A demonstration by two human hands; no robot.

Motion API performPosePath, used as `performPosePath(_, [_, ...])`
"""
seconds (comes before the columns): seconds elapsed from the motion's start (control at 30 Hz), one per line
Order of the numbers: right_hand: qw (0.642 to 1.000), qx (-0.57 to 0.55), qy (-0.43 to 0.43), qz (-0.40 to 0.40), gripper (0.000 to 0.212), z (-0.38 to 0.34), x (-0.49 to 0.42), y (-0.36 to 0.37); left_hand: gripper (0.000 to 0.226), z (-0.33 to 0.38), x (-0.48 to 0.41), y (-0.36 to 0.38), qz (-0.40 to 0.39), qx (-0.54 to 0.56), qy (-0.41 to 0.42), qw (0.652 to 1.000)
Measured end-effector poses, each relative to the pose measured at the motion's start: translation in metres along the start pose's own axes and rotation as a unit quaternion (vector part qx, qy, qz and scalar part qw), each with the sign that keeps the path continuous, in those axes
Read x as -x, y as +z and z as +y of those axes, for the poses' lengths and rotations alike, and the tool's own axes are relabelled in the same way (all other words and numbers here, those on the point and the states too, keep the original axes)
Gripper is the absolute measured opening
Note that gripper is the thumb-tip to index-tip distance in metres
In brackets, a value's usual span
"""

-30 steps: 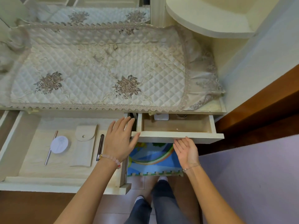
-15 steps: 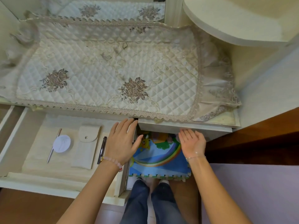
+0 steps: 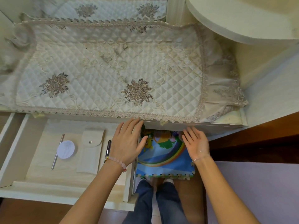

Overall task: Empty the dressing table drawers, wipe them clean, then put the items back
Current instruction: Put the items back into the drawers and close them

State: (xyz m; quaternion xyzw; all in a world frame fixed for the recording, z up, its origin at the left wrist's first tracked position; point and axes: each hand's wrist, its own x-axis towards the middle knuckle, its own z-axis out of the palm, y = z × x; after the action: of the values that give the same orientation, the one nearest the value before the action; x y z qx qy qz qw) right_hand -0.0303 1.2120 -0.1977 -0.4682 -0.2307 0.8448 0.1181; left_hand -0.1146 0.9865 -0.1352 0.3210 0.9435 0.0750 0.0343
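Right drawer (image 3: 194,126) now shut — right hand (image 3: 196,143) open.

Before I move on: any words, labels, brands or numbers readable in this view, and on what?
None can be read.
Round white disc in the open drawer: faint marks only, too blurred to read.
Cream pouch: a snap button, no text visible.
Dark pen: no legible print.
Floor mat: cartoon pictures and a rainbow, no letters visible.
Quilted table cover: floral embroidery only.
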Motion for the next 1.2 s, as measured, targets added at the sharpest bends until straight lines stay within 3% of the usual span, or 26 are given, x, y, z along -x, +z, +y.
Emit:
performPosePath(0.07, [0.991, 0.129, -0.023, -0.006, 0.042, 0.005, 0.01, 0.0, 0.054, -0.004, 0.007, -0.005, 0.015, 0.0, -0.008, 1.0])
performPosePath(0.17, [0.948, 0.304, -0.093, -0.019, 0.03, 0.007, 0.024, 0.004, 0.052, -0.009, 0.017, -0.011, 0.027, -0.001, -0.017, 0.999])
performPosePath(0.33, [0.804, 0.533, -0.233, -0.119, 0.025, 0.007, 0.057, 0.041, 0.052, -0.024, 0.049, -0.022, 0.05, -0.001, -0.072, 0.996])
performPosePath(0.57, [0.604, 0.674, -0.358, -0.231, 0.033, 0.033, 0.067, 0.103, 0.05, -0.046, 0.114, -0.023, 0.082, 0.054, -0.188, 0.977])
performPosePath(0.7, [0.546, 0.7, -0.376, -0.266, 0.035, 0.056, 0.066, 0.124, 0.053, -0.06, 0.156, -0.015, 0.091, 0.074, -0.257, 0.959])
performPosePath(0.83, [0.466, 0.734, -0.404, -0.286, 0.041, 0.073, 0.058, 0.135, 0.051, -0.077, 0.195, -0.006, 0.115, 0.11, -0.339, 0.927])
performPosePath(0.97, [0.406, 0.775, -0.398, -0.275, 0.051, 0.083, 0.048, 0.146, 0.046, -0.096, 0.22, 0.004, 0.123, 0.193, -0.442, 0.867])
performPosePath(1.03, [0.393, 0.794, -0.384, -0.26, 0.055, 0.088, 0.044, 0.15, 0.05, -0.103, 0.225, 0.007, 0.13, 0.268, -0.517, 0.802])
performPosePath(1.1, [0.391, 0.806, -0.37, -0.244, 0.057, 0.094, 0.04, 0.153, 0.054, -0.111, 0.227, 0.009, 0.122, 0.361, -0.586, 0.715])
performPosePath(1.17, [0.392, 0.817, -0.354, -0.232, 0.058, 0.102, 0.036, 0.154, 0.06, -0.121, 0.23, 0.013, 0.104, 0.453, -0.602, 0.649])
performPosePath(1.2, [0.391, 0.823, -0.344, -0.226, 0.059, 0.106, 0.035, 0.154, 0.064, -0.126, 0.231, 0.016, 0.096, 0.488, -0.593, 0.633])
